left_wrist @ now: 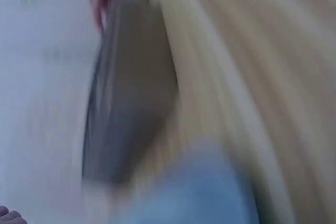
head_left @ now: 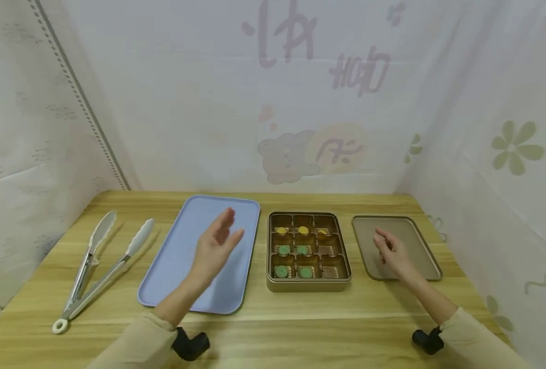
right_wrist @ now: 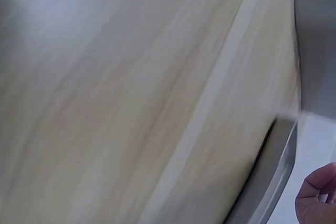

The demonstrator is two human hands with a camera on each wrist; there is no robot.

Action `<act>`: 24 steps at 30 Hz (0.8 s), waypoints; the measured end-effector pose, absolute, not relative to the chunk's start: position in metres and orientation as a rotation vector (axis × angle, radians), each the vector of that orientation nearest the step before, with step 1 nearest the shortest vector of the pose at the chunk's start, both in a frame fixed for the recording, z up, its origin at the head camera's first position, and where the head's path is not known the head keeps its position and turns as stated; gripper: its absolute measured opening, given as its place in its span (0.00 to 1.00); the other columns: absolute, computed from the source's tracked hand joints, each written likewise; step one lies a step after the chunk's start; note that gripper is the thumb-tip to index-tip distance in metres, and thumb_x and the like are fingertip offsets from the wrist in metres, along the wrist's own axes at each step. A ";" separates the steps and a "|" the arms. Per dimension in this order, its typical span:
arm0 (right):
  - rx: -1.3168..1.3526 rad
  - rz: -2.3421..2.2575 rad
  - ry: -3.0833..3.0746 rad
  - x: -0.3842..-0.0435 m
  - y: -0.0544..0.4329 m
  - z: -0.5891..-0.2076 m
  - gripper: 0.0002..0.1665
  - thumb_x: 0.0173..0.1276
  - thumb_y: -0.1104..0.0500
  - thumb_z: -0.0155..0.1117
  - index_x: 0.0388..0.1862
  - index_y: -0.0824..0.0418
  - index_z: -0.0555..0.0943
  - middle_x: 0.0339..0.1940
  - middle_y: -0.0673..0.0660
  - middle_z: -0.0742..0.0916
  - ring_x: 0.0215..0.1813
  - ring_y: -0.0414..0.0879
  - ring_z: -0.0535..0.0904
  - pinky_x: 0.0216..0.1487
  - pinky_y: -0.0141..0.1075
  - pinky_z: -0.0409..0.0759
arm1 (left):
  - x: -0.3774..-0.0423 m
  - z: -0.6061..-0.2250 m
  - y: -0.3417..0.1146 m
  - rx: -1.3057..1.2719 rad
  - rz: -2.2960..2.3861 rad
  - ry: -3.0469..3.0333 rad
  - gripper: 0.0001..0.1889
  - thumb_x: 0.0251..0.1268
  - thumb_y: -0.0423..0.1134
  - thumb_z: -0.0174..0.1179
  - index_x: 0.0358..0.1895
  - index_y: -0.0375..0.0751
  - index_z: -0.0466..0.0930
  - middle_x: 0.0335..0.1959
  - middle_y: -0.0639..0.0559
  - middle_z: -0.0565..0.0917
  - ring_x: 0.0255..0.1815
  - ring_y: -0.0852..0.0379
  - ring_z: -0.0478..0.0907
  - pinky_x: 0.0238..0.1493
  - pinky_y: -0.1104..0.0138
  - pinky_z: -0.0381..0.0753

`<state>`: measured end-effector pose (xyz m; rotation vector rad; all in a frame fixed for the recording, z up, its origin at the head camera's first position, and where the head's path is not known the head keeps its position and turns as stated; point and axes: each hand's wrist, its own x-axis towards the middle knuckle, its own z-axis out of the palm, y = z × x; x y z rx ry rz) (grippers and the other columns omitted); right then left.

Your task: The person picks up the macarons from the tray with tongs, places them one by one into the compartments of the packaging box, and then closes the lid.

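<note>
My left hand hovers over the blue tray, fingers relaxed, thumb apart, holding nothing. My right hand is above a flat bronze lid, its fingers loosely curled around nothing. Between the hands stands a square bronze tin with a divided insert. Yellow pieces lie in its back row. Round green pieces sit in the left and middle compartments of the other two rows; the right ones look brown. The left wrist view blurs the tin and tray.
At the far left, a pair of tongs with pale tips lies spread on the wooden table. Printed white sheeting hangs behind the table and along both sides. Each wrist carries a black strap mount.
</note>
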<state>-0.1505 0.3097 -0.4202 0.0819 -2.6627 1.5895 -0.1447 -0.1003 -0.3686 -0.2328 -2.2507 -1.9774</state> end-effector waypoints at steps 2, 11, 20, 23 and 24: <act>0.045 1.507 -2.680 -0.147 0.323 -0.419 0.32 0.77 0.55 0.44 0.67 0.80 0.58 0.27 0.55 0.72 0.22 0.37 0.68 0.27 0.30 0.74 | -0.139 -0.369 -0.064 -0.306 -2.154 -2.206 0.31 0.63 0.31 0.59 0.69 0.31 0.59 0.67 0.38 0.66 0.68 0.44 0.64 0.66 0.62 0.63; -0.118 1.121 -2.733 -0.128 0.382 -0.416 0.30 0.76 0.54 0.44 0.61 0.81 0.65 0.25 0.58 0.75 0.21 0.38 0.69 0.21 0.30 0.68 | -0.101 -0.382 0.072 -0.318 -2.753 -2.000 0.25 0.65 0.35 0.57 0.64 0.33 0.66 0.61 0.41 0.73 0.62 0.47 0.71 0.58 0.71 0.71; -0.244 0.930 -2.730 -0.120 0.412 -0.421 0.27 0.73 0.57 0.49 0.56 0.82 0.70 0.29 0.59 0.77 0.26 0.29 0.65 0.24 0.25 0.66 | -0.087 -0.399 0.152 -0.016 -2.881 -1.975 0.27 0.63 0.34 0.59 0.65 0.31 0.65 0.61 0.44 0.73 0.64 0.46 0.69 0.62 0.59 0.69; -0.235 0.900 -2.709 -0.120 0.417 -0.424 0.23 0.70 0.62 0.52 0.51 0.84 0.73 0.32 0.69 0.80 0.27 0.24 0.63 0.26 0.21 0.66 | -0.086 -0.403 0.164 0.060 -2.874 -1.999 0.30 0.63 0.35 0.60 0.67 0.33 0.63 0.66 0.44 0.69 0.68 0.44 0.63 0.65 0.54 0.64; -0.232 0.892 -2.713 -0.119 0.418 -0.426 0.23 0.70 0.62 0.52 0.50 0.84 0.73 0.33 0.72 0.80 0.28 0.23 0.63 0.27 0.20 0.66 | -0.086 -0.404 0.167 0.077 -2.867 -2.009 0.31 0.63 0.36 0.60 0.68 0.33 0.62 0.67 0.44 0.68 0.69 0.43 0.61 0.66 0.53 0.62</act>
